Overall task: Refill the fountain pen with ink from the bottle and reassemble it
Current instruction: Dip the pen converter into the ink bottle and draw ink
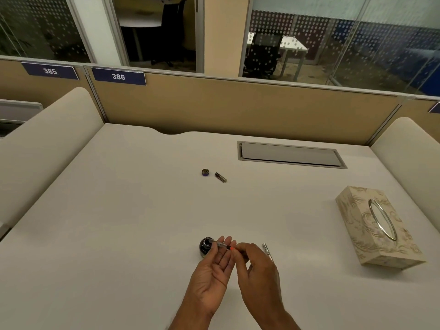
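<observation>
White desk (119,210), tan partition (238,108), glass walls (333,32), black chairs (262,53) beyond; dim light.

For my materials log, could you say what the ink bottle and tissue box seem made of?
The ink bottle looks like dark glass, given its sheen. The tissue box looks rigid, cream, leaf-patterned, perhaps wood or plastic; its oval slot has a shiny metal-looking rim.
</observation>
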The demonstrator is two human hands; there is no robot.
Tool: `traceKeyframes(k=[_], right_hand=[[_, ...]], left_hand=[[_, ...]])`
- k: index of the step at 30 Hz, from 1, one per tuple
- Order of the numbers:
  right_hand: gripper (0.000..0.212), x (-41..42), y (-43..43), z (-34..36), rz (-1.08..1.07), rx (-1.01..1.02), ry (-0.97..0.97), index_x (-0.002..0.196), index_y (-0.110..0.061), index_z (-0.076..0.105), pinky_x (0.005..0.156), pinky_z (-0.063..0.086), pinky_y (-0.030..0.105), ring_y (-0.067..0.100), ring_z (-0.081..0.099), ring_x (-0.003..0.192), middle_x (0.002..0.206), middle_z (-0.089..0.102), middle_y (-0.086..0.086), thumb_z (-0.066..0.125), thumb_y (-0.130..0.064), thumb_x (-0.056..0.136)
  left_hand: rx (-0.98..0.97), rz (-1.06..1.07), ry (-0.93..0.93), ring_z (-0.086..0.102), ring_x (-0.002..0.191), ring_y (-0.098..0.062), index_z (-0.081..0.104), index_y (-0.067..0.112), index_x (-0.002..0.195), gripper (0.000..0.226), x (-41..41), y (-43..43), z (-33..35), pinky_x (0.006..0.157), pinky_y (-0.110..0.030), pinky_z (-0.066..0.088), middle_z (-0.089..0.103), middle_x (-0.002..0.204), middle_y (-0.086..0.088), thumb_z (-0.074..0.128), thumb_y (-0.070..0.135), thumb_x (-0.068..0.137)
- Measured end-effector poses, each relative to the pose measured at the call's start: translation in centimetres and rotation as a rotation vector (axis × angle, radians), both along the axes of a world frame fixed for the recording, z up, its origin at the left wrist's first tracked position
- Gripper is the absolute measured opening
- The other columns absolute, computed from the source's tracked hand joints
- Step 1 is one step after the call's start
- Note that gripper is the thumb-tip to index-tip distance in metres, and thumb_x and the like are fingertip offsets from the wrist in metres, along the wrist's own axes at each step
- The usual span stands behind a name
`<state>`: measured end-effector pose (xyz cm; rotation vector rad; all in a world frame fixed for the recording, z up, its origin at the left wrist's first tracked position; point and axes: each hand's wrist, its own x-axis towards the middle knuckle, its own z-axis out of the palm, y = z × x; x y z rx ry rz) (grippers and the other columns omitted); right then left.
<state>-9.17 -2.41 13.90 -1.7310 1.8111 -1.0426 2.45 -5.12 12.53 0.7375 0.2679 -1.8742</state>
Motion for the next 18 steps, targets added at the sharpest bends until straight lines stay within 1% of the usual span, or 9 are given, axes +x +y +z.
traceKeyframes(k=[4,8,12,16,18], right_hand=[[0.013,0.0,-0.1,-0.3,0.005,0.006,0.001,0.105,-0.031,0.070,0.073,0.045,0.003,-0.001,0.065,0.082,0.091,0.070,-0.024,0.067,-0.022,0.096],[0.013,0.0,-0.1,-0.3,0.009,-0.001,0.007,0.105,-0.031,0.069,0.066,0.042,0.002,-0.003,0.059,0.069,0.090,0.068,-0.024,0.067,-0.022,0.096],[0.013,-0.1,-0.2,-0.5,0.018,-0.012,0.026,0.106,-0.030,0.070,0.067,0.042,0.003,-0.004,0.058,0.070,0.092,0.069,-0.024,0.067,-0.023,0.097],[0.012,0.0,-0.3,-0.9,0.027,-0.010,0.030,0.107,-0.029,0.070,0.067,0.044,0.007,0.001,0.060,0.075,0.092,0.069,-0.022,0.065,-0.024,0.098],[0.012,0.0,-0.5,-1.0,0.024,-0.010,0.021,0.107,-0.030,0.070,0.067,0.043,0.006,0.000,0.060,0.075,0.092,0.069,-0.022,0.065,-0.024,0.098]], left_hand=[[0.017,0.004,0.023,0.079,0.094,-0.030,0.067,-0.005,0.116,0.027,0.0,0.0,-0.4,0.079,-0.041,0.064,0.077,0.112,-0.022,0.052,0.014,0.102],[0.027,0.013,0.034,0.079,0.094,-0.029,0.067,-0.004,0.117,0.028,-0.2,0.0,-0.9,0.077,-0.040,0.066,0.077,0.112,-0.022,0.053,0.014,0.101],[0.031,0.021,0.044,0.078,0.096,-0.030,0.066,-0.004,0.119,0.029,-0.2,-0.1,-1.2,0.076,-0.040,0.066,0.076,0.115,-0.022,0.053,0.015,0.101],[0.029,0.041,0.063,0.078,0.100,-0.030,0.065,-0.003,0.123,0.030,-0.3,-0.3,-1.5,0.074,-0.040,0.066,0.074,0.119,-0.022,0.052,0.015,0.102],[0.029,0.058,0.077,0.077,0.100,-0.030,0.064,-0.003,0.124,0.030,-0.3,-0.3,-1.6,0.073,-0.040,0.066,0.074,0.121,-0.022,0.052,0.014,0.103]])
